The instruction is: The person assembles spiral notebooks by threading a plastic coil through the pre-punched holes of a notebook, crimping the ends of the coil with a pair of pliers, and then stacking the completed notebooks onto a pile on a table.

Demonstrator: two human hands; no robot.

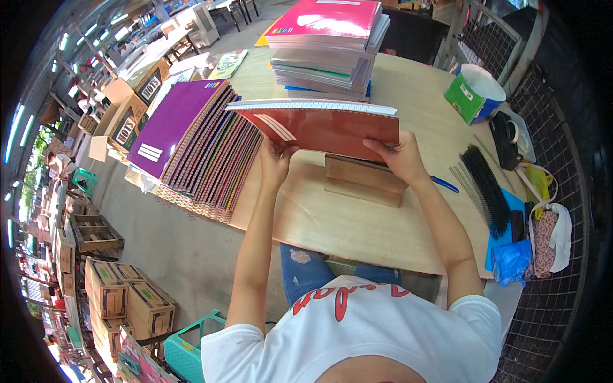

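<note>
A brown-covered notebook (325,133) is held up over the table, tilted, with its white page edges and a row of small holes along the top. My left hand (276,161) grips its lower left corner. On the right edge, my right hand (401,156) pinches the cover, thumb in front. Below the notebook a wooden block (362,182) rests on the table, partly hidden by it. To the left stands a tall stack of spiral-bound notebooks (182,131) with a purple cover on top. A blue pen (445,184) lies beside my right forearm.
Behind the notebook rises a pile of books with a pink cover (322,22). Black binding coils (488,191) lie at the right, near a blue plastic bag (511,262) and a green-and-white container (474,96). A wire mesh fence (549,159) borders the right; cardboard boxes (147,306) stand lower left.
</note>
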